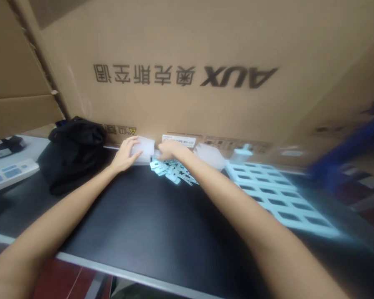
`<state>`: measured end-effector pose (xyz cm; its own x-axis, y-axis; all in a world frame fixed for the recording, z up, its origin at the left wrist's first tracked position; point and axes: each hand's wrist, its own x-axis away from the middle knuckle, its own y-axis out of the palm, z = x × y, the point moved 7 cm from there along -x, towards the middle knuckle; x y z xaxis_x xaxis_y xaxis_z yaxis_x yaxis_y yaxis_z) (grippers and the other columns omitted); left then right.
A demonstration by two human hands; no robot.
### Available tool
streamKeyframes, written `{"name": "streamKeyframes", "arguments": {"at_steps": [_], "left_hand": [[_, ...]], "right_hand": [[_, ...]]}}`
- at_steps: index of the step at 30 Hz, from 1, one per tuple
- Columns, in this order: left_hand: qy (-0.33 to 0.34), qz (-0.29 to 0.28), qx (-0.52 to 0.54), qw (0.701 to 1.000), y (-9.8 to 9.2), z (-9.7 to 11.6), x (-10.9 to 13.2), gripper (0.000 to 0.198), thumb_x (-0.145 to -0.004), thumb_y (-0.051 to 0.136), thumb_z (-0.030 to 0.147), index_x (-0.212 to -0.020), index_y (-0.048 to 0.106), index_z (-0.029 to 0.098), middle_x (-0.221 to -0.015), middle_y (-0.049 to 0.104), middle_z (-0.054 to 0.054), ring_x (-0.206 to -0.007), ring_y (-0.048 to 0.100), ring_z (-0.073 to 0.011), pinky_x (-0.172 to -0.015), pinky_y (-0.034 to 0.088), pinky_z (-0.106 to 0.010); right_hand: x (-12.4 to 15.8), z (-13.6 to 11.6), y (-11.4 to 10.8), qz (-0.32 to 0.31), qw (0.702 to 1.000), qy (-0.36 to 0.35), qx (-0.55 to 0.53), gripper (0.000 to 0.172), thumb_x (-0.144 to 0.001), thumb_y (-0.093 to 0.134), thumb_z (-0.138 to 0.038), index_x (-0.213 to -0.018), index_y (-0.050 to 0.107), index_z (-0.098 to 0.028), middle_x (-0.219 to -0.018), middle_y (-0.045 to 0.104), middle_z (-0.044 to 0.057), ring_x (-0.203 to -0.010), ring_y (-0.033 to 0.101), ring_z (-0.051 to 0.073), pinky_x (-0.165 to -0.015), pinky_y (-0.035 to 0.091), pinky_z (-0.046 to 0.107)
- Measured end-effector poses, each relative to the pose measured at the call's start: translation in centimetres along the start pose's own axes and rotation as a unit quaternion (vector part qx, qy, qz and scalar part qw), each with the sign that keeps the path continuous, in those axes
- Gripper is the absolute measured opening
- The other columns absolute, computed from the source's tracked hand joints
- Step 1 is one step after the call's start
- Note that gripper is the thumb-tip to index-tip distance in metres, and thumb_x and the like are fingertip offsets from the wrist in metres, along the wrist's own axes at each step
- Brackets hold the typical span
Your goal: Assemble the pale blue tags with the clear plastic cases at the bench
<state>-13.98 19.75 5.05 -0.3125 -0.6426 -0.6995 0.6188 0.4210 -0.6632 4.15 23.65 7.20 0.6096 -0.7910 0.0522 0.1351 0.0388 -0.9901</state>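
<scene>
My left hand [125, 155] is at the back of the black table, its fingers and thumb curved around the left side of a white translucent box [145, 146]. Just right of it, my right hand [168, 149] is closed with fingers curled down; whatever is in them is hidden. Under and in front of this hand lies a loose pile of flat light-blue pieces [173, 171], several with small holes. A crumpled translucent plastic bag [210, 155] lies behind my right forearm.
Light-blue trays with rectangular openings [280, 202] lie at the right, with a translucent bottle [241, 153] behind. A black cloth bag [75, 153] sits at the left, near a white panel [11, 174]. A large cardboard box [162, 108] walls off the back.
</scene>
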Motion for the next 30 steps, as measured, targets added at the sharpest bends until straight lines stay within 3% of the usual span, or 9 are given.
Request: {"name": "streamKeyframes", "arguments": {"at_steps": [5,8,12,17,23,26,30], "left_hand": [[-0.014,0.012,0.043,0.999,0.0,-0.4,0.1,0.046,-0.102,0.054,0.057,-0.131,0.055,0.022,-0.157,0.049,-0.017,-0.151,0.044,-0.0323,-0.126,0.034,-0.061],[-0.02,0.02,0.061,0.998,0.1,-0.8,0.1,0.045,-0.1,0.055,0.057,-0.129,0.053,0.022,-0.156,0.048,-0.018,-0.15,0.044,-0.0333,-0.127,0.032,-0.062],[-0.024,0.029,0.104,0.994,0.4,-1.3,0.1,0.046,-0.1,0.057,0.057,-0.128,0.046,0.022,-0.158,0.046,-0.021,-0.153,0.041,-0.0333,-0.128,0.031,-0.062],[-0.035,0.031,0.146,0.988,0.8,-2.0,0.1,0.048,-0.099,0.058,0.057,-0.126,0.038,0.023,-0.16,0.041,-0.022,-0.151,0.045,-0.0325,-0.126,0.035,-0.061],[-0.052,0.048,0.17,0.983,1.1,-2.7,0.1,0.06,-0.095,0.063,0.063,-0.129,0.033,0.024,-0.156,0.04,-0.022,-0.143,0.053,-0.0329,-0.119,0.046,-0.058],[-0.068,0.056,0.183,0.979,1.3,-3.3,0.1,0.067,-0.091,0.068,0.065,-0.131,0.032,0.024,-0.152,0.042,-0.021,-0.139,0.056,-0.034,-0.116,0.049,-0.059],[-0.084,0.053,0.196,0.976,1.5,-3.8,0.2,0.073,-0.088,0.072,0.064,-0.133,0.031,0.024,-0.151,0.043,-0.021,-0.138,0.056,-0.035,-0.113,0.051,-0.059]], "right_hand": [[0.6,0.4,-0.5,-0.015,1.0,0.021,-0.013,0.054,-0.082,0.073,-0.05,-0.119,0.079,-0.011,-0.114,0.077,0.021,-0.108,0.073,0.036,-0.087,0.057,0.044],[1.9,1.2,-2.1,0.045,0.998,0.039,-0.014,0.063,-0.081,0.074,-0.051,-0.128,0.073,-0.009,-0.131,0.069,0.025,-0.121,0.067,0.039,-0.094,0.056,0.046],[3.2,1.8,-5.1,0.131,0.989,0.055,-0.026,0.066,-0.092,0.062,-0.053,-0.139,0.061,-0.007,-0.142,0.059,0.027,-0.13,0.058,0.039,-0.103,0.052,0.05],[1.4,0.3,-7.2,0.156,0.986,0.036,-0.048,0.057,-0.096,0.061,-0.049,-0.137,0.059,-0.009,-0.143,0.057,0.025,-0.131,0.057,0.036,-0.104,0.052,0.047],[-1.9,-2.6,-6.7,0.152,0.987,-0.006,-0.057,0.048,-0.096,0.062,-0.042,-0.132,0.058,-0.01,-0.143,0.055,0.024,-0.13,0.058,0.034,-0.106,0.052,0.046],[-2.3,-3.2,-6.0,0.164,0.985,-0.015,-0.058,0.043,-0.098,0.056,-0.033,-0.133,0.055,-0.01,-0.144,0.054,0.024,-0.132,0.056,0.034,-0.107,0.051,0.048],[-1.6,-3.1,-5.8,0.186,0.98,-0.021,-0.064,0.045,-0.1,0.051,-0.038,-0.134,0.054,-0.009,-0.142,0.055,0.025,-0.132,0.055,0.035,-0.105,0.051,0.051]]}}
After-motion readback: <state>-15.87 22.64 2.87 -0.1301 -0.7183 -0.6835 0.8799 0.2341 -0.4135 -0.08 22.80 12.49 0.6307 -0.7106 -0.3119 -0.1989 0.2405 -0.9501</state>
